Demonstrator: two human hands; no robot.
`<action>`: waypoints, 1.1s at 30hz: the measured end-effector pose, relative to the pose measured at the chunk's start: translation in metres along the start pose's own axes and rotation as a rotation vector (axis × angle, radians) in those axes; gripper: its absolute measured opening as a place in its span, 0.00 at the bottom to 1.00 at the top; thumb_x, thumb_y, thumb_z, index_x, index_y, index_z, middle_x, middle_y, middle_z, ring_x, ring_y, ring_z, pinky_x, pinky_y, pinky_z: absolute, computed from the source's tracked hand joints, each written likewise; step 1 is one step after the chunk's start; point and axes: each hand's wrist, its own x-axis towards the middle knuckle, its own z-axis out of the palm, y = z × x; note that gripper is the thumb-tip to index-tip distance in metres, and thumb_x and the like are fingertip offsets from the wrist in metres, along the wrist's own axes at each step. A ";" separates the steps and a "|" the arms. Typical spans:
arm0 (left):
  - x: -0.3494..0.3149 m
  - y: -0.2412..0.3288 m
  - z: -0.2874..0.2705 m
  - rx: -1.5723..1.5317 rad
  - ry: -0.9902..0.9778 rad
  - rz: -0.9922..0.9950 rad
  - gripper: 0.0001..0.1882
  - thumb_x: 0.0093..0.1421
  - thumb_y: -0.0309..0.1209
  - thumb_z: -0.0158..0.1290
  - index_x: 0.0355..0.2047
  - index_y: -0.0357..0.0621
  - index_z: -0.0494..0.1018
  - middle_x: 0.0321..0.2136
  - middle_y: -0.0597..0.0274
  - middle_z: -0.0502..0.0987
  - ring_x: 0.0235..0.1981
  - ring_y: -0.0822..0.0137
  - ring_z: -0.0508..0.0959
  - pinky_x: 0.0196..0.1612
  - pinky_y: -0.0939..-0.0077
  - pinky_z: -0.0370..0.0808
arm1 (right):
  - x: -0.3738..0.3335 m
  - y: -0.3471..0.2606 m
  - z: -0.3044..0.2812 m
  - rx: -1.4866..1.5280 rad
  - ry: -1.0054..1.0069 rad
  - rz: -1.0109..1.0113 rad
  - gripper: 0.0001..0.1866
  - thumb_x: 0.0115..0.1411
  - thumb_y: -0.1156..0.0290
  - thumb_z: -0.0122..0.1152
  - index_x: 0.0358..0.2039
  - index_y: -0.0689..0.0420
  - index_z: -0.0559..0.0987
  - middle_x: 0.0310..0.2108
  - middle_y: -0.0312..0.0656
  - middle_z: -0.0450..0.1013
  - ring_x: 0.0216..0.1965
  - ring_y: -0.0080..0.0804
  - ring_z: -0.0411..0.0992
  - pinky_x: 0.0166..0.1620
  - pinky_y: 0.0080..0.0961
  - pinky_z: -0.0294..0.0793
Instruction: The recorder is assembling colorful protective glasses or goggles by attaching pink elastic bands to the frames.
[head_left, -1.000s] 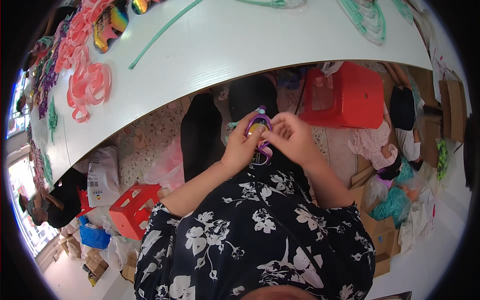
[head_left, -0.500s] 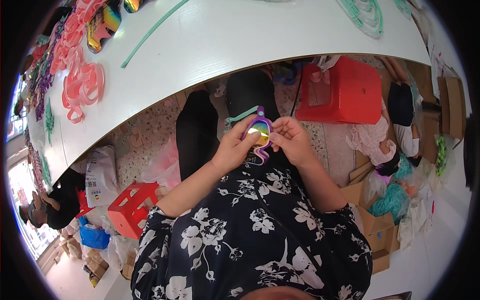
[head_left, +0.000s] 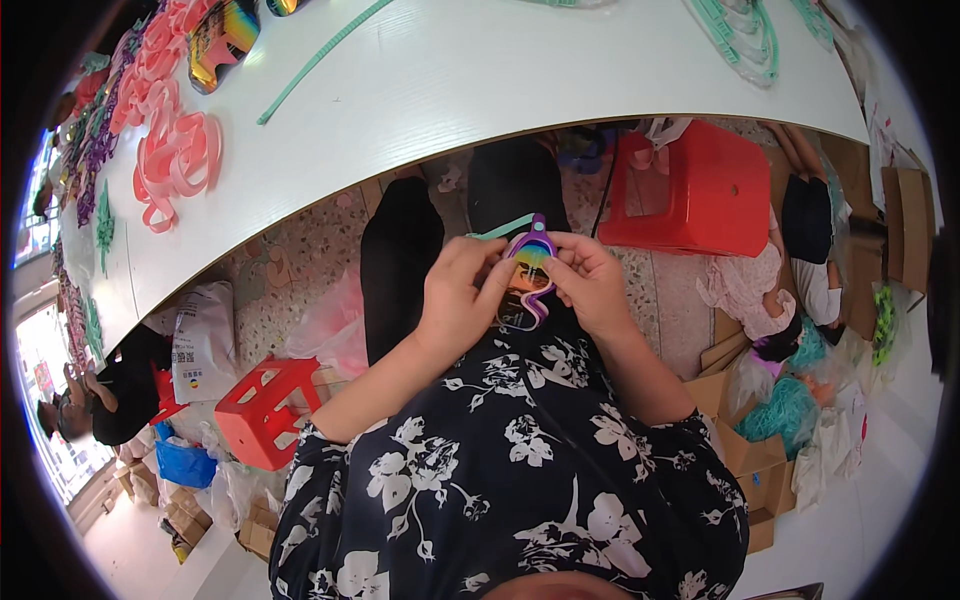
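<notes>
Grasping purple-framed plastic goggles [head_left: 530, 279] | left hand [head_left: 458, 292] at 9 o'clock, right hand [head_left: 598, 285] at 3 | brace evenly, sparing rainbow-mirrored lens [head_left: 533, 256]

Even, bright indoor light; the window [head_left: 82, 472] far to the left of my left hand [head_left: 458, 292] is overexposed. The tabletop [head_left: 480, 75] beyond that hand carries a pale sheen; the floor [head_left: 300, 250] beneath is dimmer. Fisheye distortion bows the tabletop's edge; black vignetting rings the view.
</notes>
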 end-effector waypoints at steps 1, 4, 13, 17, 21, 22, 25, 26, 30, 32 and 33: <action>-0.002 -0.001 0.004 0.010 0.020 0.042 0.09 0.58 0.24 0.62 0.40 0.36 0.79 0.31 0.53 0.78 0.29 0.57 0.80 0.33 0.68 0.77 | 0.000 0.000 0.002 0.004 -0.009 0.002 0.17 0.63 0.75 0.65 0.52 0.64 0.78 0.24 0.28 0.71 0.22 0.10 0.66 0.24 0.09 0.63; 0.002 -0.003 0.009 0.076 0.100 0.124 0.07 0.58 0.22 0.61 0.38 0.35 0.80 0.29 0.54 0.78 0.29 0.61 0.79 0.32 0.72 0.76 | 0.001 -0.003 0.005 0.017 -0.027 0.004 0.16 0.63 0.76 0.64 0.51 0.65 0.78 0.24 0.27 0.71 0.22 0.09 0.66 0.25 0.09 0.62; -0.010 -0.001 0.014 0.034 0.180 0.104 0.05 0.61 0.21 0.58 0.38 0.35 0.77 0.29 0.53 0.78 0.28 0.57 0.79 0.32 0.69 0.76 | -0.002 -0.006 0.000 0.009 -0.087 -0.001 0.17 0.62 0.79 0.65 0.51 0.64 0.78 0.26 0.27 0.71 0.24 0.10 0.67 0.28 0.09 0.65; -0.003 0.000 0.005 -0.418 -0.044 -0.435 0.06 0.65 0.25 0.57 0.40 0.34 0.76 0.29 0.62 0.78 0.27 0.75 0.76 0.30 0.81 0.72 | 0.000 -0.011 0.000 0.005 -0.102 -0.024 0.15 0.61 0.78 0.67 0.49 0.63 0.80 0.27 0.28 0.72 0.29 0.13 0.69 0.33 0.11 0.69; 0.005 -0.007 0.000 -0.486 -0.211 -0.438 0.07 0.68 0.28 0.55 0.42 0.36 0.75 0.30 0.70 0.76 0.29 0.81 0.73 0.33 0.84 0.71 | 0.002 -0.030 -0.006 -0.031 -0.076 0.047 0.14 0.60 0.76 0.69 0.47 0.64 0.82 0.30 0.31 0.75 0.34 0.15 0.71 0.37 0.15 0.71; 0.008 -0.006 0.001 -0.503 -0.227 -0.445 0.07 0.68 0.28 0.55 0.42 0.36 0.75 0.30 0.70 0.76 0.30 0.81 0.73 0.33 0.85 0.71 | 0.003 -0.036 -0.007 -0.045 -0.073 0.095 0.14 0.60 0.75 0.69 0.46 0.64 0.81 0.31 0.31 0.75 0.34 0.16 0.71 0.37 0.15 0.71; 0.015 -0.004 0.003 -0.562 -0.248 -0.474 0.07 0.67 0.26 0.55 0.42 0.35 0.75 0.30 0.68 0.77 0.29 0.81 0.74 0.32 0.85 0.71 | 0.009 -0.047 -0.014 -0.056 -0.074 0.208 0.13 0.59 0.74 0.70 0.44 0.63 0.81 0.32 0.33 0.77 0.33 0.17 0.72 0.35 0.15 0.71; 0.018 -0.004 0.003 -0.583 -0.249 -0.485 0.07 0.67 0.26 0.56 0.42 0.34 0.75 0.30 0.67 0.78 0.28 0.81 0.74 0.31 0.86 0.71 | 0.011 -0.047 -0.016 -0.036 -0.085 0.225 0.12 0.59 0.74 0.69 0.43 0.63 0.81 0.32 0.33 0.77 0.31 0.17 0.71 0.34 0.14 0.70; 0.027 0.000 -0.001 -0.673 -0.312 -0.560 0.07 0.66 0.26 0.57 0.40 0.34 0.75 0.31 0.66 0.78 0.29 0.80 0.74 0.33 0.85 0.72 | 0.026 -0.051 -0.027 0.022 -0.189 0.353 0.09 0.58 0.73 0.71 0.37 0.61 0.81 0.29 0.33 0.76 0.29 0.18 0.72 0.33 0.15 0.70; 0.032 0.001 -0.004 -0.690 -0.357 -0.587 0.07 0.66 0.26 0.57 0.40 0.34 0.75 0.31 0.66 0.78 0.30 0.80 0.75 0.34 0.85 0.72 | 0.035 -0.050 -0.031 0.096 -0.237 0.429 0.08 0.57 0.73 0.71 0.35 0.61 0.80 0.27 0.33 0.75 0.26 0.18 0.70 0.30 0.15 0.69; 0.035 0.000 -0.006 -0.708 -0.387 -0.615 0.07 0.66 0.27 0.57 0.40 0.34 0.76 0.31 0.66 0.78 0.30 0.79 0.75 0.34 0.84 0.72 | 0.040 -0.048 -0.033 0.135 -0.261 0.468 0.08 0.57 0.73 0.71 0.35 0.60 0.80 0.26 0.33 0.74 0.25 0.18 0.70 0.29 0.15 0.69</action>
